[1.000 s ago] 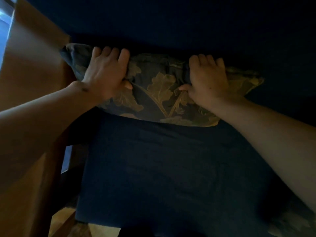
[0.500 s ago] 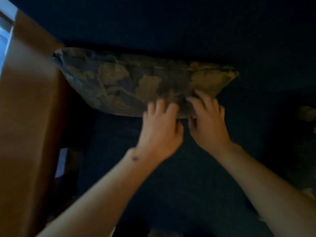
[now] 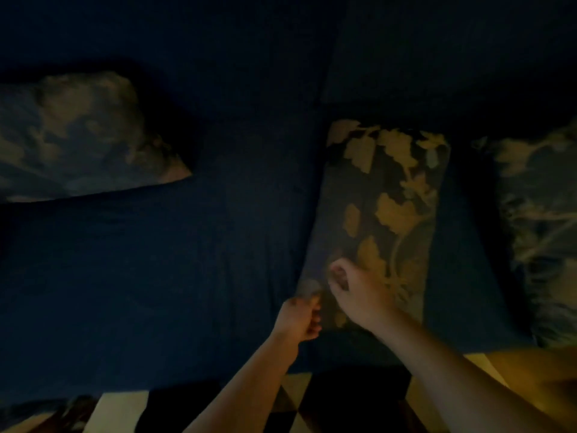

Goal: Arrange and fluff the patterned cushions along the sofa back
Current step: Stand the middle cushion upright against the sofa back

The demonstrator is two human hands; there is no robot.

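Dark blue sofa (image 3: 156, 260) fills the view, seat and back in deep shadow. Three leaf-patterned cushions on it — the left cushion (image 3: 78, 135) propped at the sofa back, the middle cushion (image 3: 384, 207) lying lengthwise on the seat, the right cushion (image 3: 543, 220) just beside it at the edge. Checked floor (image 3: 125, 407) below. Right hand (image 3: 359, 295) curls onto the middle cushion's near end — left hand (image 3: 298, 318) is closed, pinching its near corner.
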